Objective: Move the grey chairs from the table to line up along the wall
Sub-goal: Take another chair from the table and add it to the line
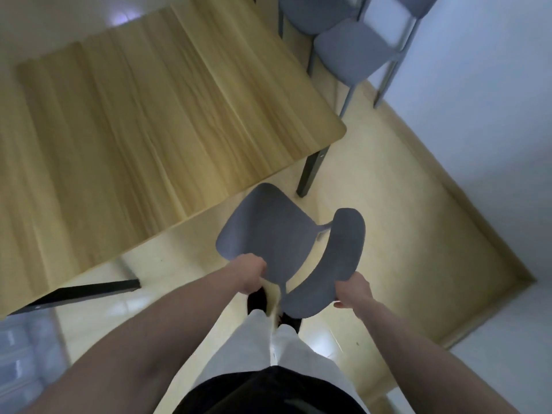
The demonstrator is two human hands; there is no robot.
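I hold a grey chair [268,231] in front of my legs, beside the near right corner of the wooden table [143,121]. My left hand [252,274] grips the near edge of its seat. My right hand [352,291] is closed on the lower end of its curved backrest. Two more grey chairs stand against the white wall [493,94] at the top right, one [355,52] nearer and one [313,10] behind it, partly cut off by the frame.
The table's dark leg [312,171] stands just beyond the held chair. A second dark leg [89,289] shows at the lower left. Yellowish floor [418,219] runs to the wall's baseboard on the right. Translucent plastic bins [24,354] sit at the bottom left.
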